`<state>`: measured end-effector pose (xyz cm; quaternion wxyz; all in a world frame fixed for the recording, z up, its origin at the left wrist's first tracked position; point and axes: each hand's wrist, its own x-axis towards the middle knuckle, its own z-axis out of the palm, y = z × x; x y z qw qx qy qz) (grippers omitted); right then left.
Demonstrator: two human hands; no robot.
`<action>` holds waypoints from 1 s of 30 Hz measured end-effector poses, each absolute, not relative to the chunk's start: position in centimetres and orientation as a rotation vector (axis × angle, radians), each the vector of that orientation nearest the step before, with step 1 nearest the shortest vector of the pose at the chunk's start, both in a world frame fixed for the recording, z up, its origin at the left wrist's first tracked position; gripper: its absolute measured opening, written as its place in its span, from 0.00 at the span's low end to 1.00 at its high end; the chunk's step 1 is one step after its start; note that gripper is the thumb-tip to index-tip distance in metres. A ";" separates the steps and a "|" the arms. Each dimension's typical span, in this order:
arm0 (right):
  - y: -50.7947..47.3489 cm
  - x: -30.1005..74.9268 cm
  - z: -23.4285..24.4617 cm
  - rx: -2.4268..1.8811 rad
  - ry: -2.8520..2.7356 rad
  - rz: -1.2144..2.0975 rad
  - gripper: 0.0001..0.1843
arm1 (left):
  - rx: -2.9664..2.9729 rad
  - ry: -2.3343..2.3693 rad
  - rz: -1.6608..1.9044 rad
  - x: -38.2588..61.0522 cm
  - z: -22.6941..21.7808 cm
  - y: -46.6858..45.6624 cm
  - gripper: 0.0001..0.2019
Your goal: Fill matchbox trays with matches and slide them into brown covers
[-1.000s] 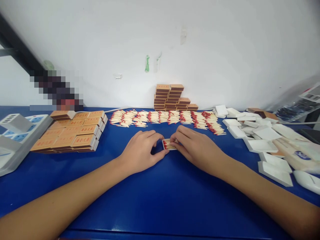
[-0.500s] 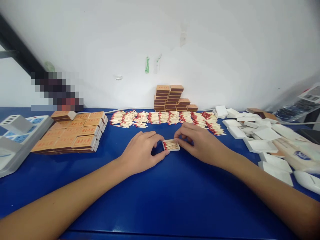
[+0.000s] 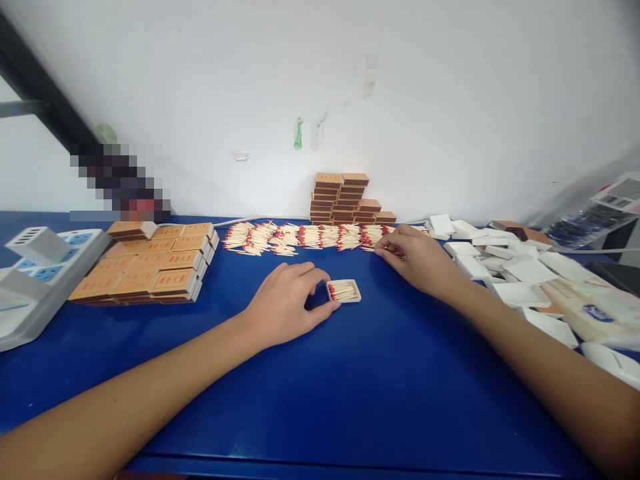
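Note:
A small white matchbox tray (image 3: 343,291) with red-tipped matches in it lies on the blue table (image 3: 320,387). My left hand (image 3: 287,303) rests beside it, thumb and fingertips pinching the tray's left end. My right hand (image 3: 417,257) has reached to the row of loose matches (image 3: 310,237) along the back, its fingers closed on a few matches at the row's right end.
Orange matchboxes lie in a flat block (image 3: 150,267) at the left and in a stepped stack (image 3: 345,199) by the wall. Empty white trays (image 3: 510,270) are scattered at the right. A grey power strip (image 3: 35,267) sits at the far left.
My right hand left the tray and moved back and right to the row of loose matches. My left hand stayed on the tray.

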<state>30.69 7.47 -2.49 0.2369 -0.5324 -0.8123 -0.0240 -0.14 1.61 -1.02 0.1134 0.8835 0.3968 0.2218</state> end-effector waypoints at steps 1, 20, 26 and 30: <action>7.5 30.7 -2.5 -1.453 -2.240 -0.060 0.10 | 2.590 1.163 0.650 -0.2 -1.0 1.6 0.12; 0.8 24.3 -0.4 -1.052 -2.561 -0.265 0.09 | 2.580 1.198 0.676 0.1 -1.3 1.9 0.13; 1.7 25.2 -0.4 -1.083 -2.473 -0.102 0.05 | 2.589 1.180 0.669 0.0 -1.2 1.9 0.13; 4.0 27.5 -0.8 -1.291 -2.296 -0.178 0.06 | 2.595 1.166 0.668 0.0 -1.2 1.8 0.12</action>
